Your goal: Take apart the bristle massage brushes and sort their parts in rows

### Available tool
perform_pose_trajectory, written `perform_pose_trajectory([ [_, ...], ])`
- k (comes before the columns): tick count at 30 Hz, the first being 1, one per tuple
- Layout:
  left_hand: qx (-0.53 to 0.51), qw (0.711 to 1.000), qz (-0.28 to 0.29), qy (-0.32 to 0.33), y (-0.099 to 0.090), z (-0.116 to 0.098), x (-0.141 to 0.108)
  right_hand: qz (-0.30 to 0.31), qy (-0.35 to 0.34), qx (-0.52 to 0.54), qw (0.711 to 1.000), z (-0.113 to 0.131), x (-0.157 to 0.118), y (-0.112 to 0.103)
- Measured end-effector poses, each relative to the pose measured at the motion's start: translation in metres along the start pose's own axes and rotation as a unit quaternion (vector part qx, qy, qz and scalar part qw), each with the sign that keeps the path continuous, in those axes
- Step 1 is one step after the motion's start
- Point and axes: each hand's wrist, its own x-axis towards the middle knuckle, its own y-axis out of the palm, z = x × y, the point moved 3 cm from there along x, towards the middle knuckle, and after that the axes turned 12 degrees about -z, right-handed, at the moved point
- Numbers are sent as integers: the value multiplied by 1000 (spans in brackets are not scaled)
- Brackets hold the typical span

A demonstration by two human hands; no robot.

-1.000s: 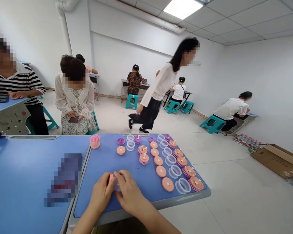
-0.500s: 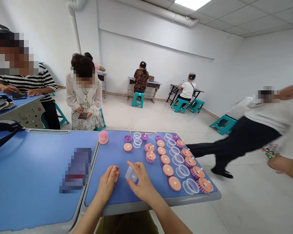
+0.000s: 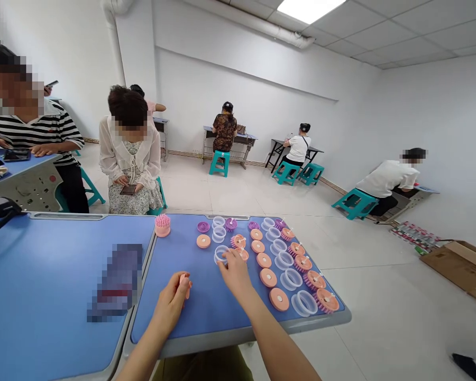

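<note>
I read the left hand (image 3: 170, 302) as closed, its grip clamped on a small pink plastic part (image 3: 185, 286), which shows between the fingers above the blue worktop (image 3: 238, 334). The right hand (image 3: 235, 272) is extended, with its fingers (image 3: 227, 256) touching a clear plastic ring (image 3: 216, 256) that lies flat on the worktop. I cannot confirm whether that grip is clamped on the ring. A pink bristled brush head (image 3: 238, 241) lies just beyond the ring. Rows of pink discs (image 3: 268, 278), further clear rings (image 3: 284, 260) and further bristled heads (image 3: 314, 280) occupy the right side. An assembled pink brush (image 3: 162, 225) stands upright at the far left corner.
</note>
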Motion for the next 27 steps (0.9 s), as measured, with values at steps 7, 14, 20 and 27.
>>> perform_pose_trajectory([
  [7,-11,1000,8,1,0,-1,-1,14,22,-25,999,1,12,13],
  [14,-52,998,28,-4,4,4,1,-16,30,3,999,4,6,4],
  [20,-149,988,27,8,5,6,-1,71,132,294,944,24,-29,4],
  [27,-120,993,9,22,1,5,0,193,347,572,718,46,-61,14],
])
